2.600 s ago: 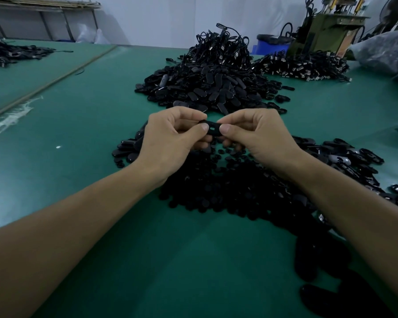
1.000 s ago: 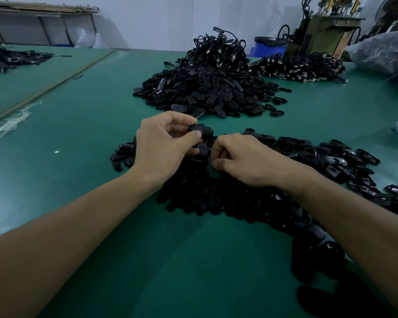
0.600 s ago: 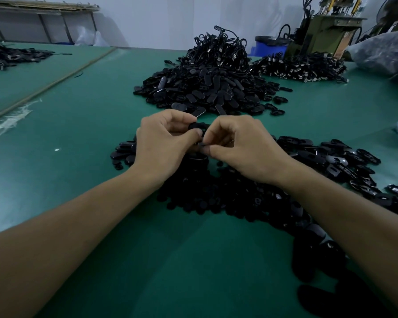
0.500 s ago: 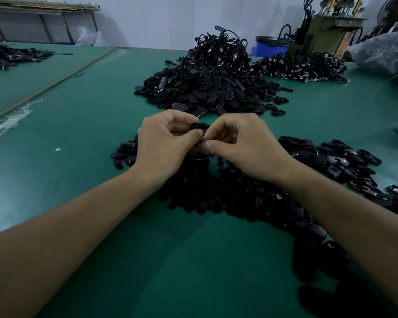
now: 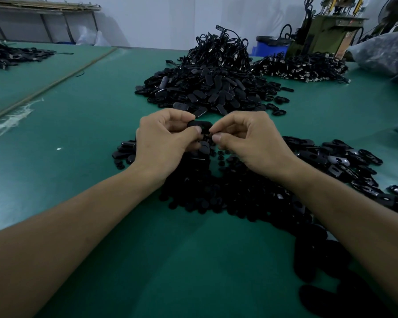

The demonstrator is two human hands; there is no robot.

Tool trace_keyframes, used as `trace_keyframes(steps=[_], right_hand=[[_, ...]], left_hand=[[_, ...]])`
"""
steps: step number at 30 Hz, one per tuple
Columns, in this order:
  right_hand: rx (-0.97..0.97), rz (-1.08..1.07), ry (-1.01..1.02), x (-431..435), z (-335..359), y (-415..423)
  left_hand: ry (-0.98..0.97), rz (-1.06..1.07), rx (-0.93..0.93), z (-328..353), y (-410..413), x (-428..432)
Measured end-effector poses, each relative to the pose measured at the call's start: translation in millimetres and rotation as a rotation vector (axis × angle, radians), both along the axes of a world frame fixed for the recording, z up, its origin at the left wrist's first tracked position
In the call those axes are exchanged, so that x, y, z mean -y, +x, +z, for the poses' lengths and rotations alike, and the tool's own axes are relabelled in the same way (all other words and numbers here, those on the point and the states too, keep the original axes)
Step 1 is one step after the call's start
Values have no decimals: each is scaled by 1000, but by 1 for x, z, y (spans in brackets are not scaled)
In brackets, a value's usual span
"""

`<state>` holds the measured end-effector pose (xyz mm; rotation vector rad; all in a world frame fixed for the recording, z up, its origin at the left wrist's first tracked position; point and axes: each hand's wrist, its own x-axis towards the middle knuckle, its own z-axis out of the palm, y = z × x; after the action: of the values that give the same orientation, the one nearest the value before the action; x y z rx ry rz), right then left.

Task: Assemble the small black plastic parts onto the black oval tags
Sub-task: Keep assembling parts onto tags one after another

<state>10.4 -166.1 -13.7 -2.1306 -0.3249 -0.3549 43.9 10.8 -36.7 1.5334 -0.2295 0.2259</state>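
My left hand [image 5: 166, 138] pinches a black oval tag [image 5: 201, 125] between thumb and fingers, a little above the table. My right hand [image 5: 248, 138] is right beside it, thumb and forefinger pinched together at the tag's right end; the small black plastic part between them is too hidden to make out. Below both hands lies a heap of small black parts [image 5: 211, 191] on the green table [image 5: 78, 134]. More oval tags [image 5: 331, 157] spread out to the right of my right wrist.
A big pile of black oval tags [image 5: 205, 90] sits just beyond my hands, with corded pieces [image 5: 221, 49] heaped on top. Another pile [image 5: 301, 67] lies at the back right by a green machine [image 5: 326, 33] and a blue bin [image 5: 269, 48]. A plastic bag [image 5: 384, 51] is at far right.
My right hand rose from the heap of small parts and came up to the tag in my left hand. Both hands have since lifted slightly, fingertips meeting at the tag.
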Motion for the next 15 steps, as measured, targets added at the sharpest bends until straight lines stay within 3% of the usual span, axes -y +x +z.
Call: trace_keyframes(steps=[6, 15], right_hand=[[-97, 53, 223, 3, 1, 2], [-151, 62, 311, 4, 2, 1]], left_hand=[[-6, -1, -4, 0, 0, 0], [-12, -6, 4, 1, -2, 1]])
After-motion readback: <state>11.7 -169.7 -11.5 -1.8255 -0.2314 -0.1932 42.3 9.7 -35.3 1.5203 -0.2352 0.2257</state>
